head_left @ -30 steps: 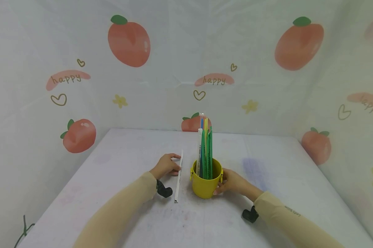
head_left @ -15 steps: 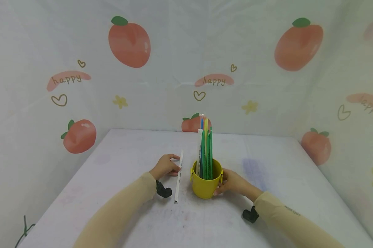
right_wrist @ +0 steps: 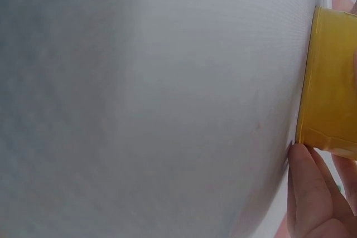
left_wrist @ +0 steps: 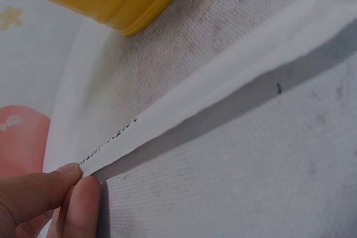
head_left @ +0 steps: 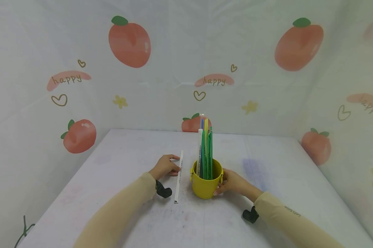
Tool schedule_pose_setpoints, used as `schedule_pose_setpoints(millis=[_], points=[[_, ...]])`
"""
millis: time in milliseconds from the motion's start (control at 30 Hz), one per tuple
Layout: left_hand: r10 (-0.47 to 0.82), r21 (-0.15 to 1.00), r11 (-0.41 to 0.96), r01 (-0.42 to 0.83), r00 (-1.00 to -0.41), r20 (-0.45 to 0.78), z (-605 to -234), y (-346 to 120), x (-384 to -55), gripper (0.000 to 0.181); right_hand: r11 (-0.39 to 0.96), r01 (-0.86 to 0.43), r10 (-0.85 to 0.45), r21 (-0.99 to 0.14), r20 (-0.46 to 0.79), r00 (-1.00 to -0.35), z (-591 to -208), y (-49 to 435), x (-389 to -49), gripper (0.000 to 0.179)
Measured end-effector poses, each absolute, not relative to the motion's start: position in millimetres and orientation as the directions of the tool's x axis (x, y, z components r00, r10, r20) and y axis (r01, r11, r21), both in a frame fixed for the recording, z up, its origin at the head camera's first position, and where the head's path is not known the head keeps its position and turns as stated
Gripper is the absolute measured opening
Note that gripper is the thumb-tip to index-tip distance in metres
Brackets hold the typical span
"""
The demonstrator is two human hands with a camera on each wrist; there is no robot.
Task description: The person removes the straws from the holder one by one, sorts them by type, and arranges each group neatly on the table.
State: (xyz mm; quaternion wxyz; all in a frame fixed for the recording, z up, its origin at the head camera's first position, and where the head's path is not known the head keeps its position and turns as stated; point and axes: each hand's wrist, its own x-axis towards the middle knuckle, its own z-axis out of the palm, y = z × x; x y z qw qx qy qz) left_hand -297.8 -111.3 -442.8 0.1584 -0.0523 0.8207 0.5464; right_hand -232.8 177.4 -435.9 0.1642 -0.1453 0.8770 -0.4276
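Still in left hand (head_left: pixel 166 166): white stick (head_left: pixel 178 183)

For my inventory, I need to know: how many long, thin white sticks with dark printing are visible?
2: one white stick pinched by the left hand, another white stick standing in the round yellow bucket with slender green sticks. More may be hidden inside it.

"Happy" is lettered in brown on a pink stripe (head_left: pixel 68 80) at the left of the head view's fabric backdrop (head_left: pixel 174 44), again at upper centre, and, slanting, near the right edge. The dark print on the slim white stick (head_left: pixel 178 187) near centre, on the green sticks (head_left: pixel 211 148) in the yellow bucket (head_left: pixel 205 190), and on the right sleeve (head_left: pixel 293 218) at lower right cannot be read.
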Motion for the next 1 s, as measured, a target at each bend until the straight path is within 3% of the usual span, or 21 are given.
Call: schedule_pose_setpoints(millis=[1000], points=[[0.072,0.893,0.354,-0.28,-0.943,-0.324,-441.6,-110.5,-296.8,0.056,0.609,-0.109,-0.381,-0.785,-0.169,-0.909,-439.0,177.1,-235.1,0.07]])
